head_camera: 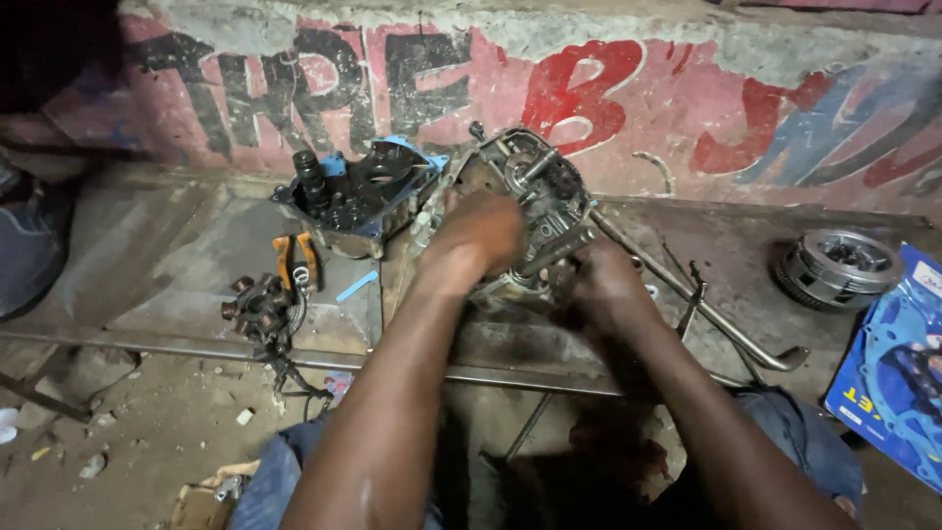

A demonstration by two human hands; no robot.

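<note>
the metal tabletop runs along under a painted wall, and near its middle one engine casing stands on edge, tilted, right under my hands. its long axis rises up and away from me toward the wall, with a dark shaft poking out of it toward my right. my left hand lies on the casing's left face, the grip curled shut against the metal. my right hand sits lower and to the right, just under the shaft; it is in shadow and i cannot tell whether that grip is spread or pinching anything. the left hand is the nearer one to the casing's upper part, the right hand nearer the shaft.

counted, downward in size: one blue packet at the far right edge, one second casing half to the left, one round clutch drum well off to the right, one bent lever bar, one small wound coil part, one pair of orange-handled pliers.
</note>
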